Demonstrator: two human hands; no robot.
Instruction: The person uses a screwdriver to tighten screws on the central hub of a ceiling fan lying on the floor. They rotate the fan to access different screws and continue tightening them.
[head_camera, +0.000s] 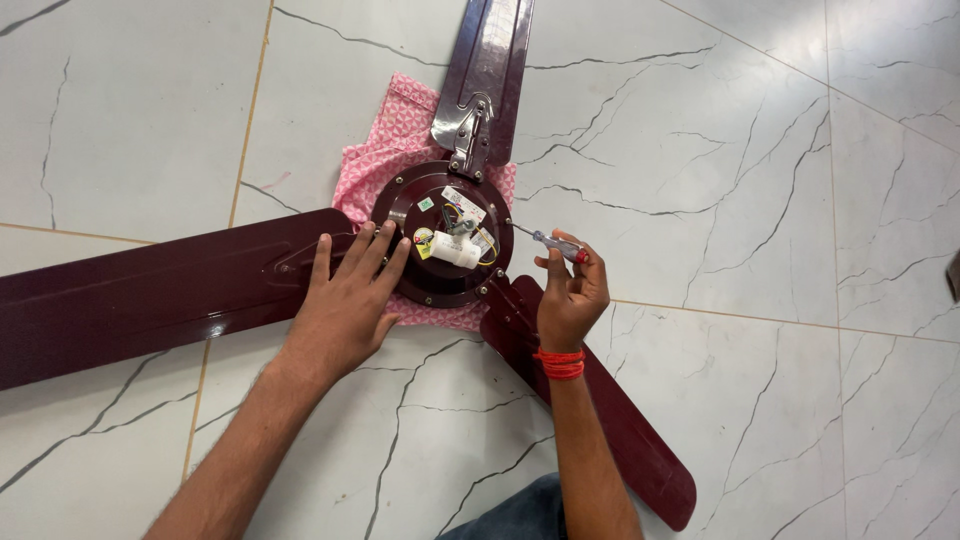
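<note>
Both forearms are bare, with no sleeves reaching the wrists. The right hand has an orange-red thread band wound several times just below it. The left hand wears nothing. Blue denim covers the leg between the forearms.

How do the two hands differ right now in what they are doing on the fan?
The left hand lies flat, fingers spread, on the maroon ceiling fan's motor hub and blade root; the right hand is curled around a small clear-handled screwdriver, tip aimed at the hub. Only the right wrist wears an orange thread band. Both are bare.
</note>
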